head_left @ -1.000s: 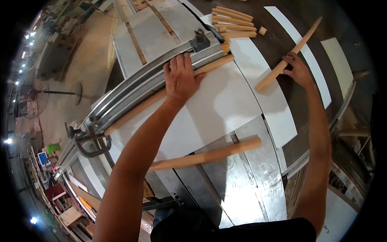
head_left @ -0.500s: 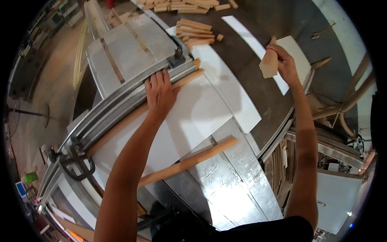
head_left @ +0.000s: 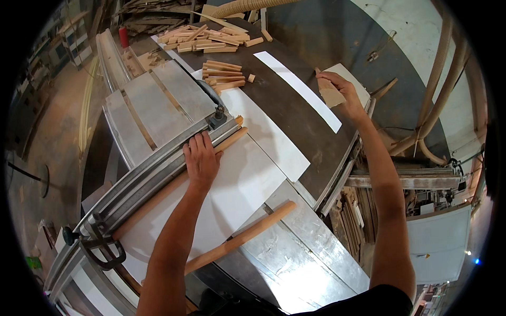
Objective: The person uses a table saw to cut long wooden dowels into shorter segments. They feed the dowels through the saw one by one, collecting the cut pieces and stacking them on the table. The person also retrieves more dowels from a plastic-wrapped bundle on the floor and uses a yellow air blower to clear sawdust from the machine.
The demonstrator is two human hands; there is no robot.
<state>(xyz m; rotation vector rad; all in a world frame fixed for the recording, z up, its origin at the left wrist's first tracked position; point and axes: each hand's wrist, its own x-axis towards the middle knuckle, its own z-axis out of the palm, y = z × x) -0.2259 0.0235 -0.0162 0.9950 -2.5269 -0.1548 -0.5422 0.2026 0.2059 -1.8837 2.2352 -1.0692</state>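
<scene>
right grip (head_left: pixel 343 95), tight on stick (head_left: pixel 330 96), now past white strip (head_left: pixel 299 87); left grip (head_left: pixel 201 163) tight over rod (head_left: pixel 232 138) and fence (head_left: pixel 158 175)

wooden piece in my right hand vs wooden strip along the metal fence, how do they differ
The wooden piece is held raised in the right hand; the wooden strip lies along the metal fence with the left hand across it. The wooden piece turns its end toward the camera, while the wooden strip shows much of its length. Both are brown wood.
</scene>
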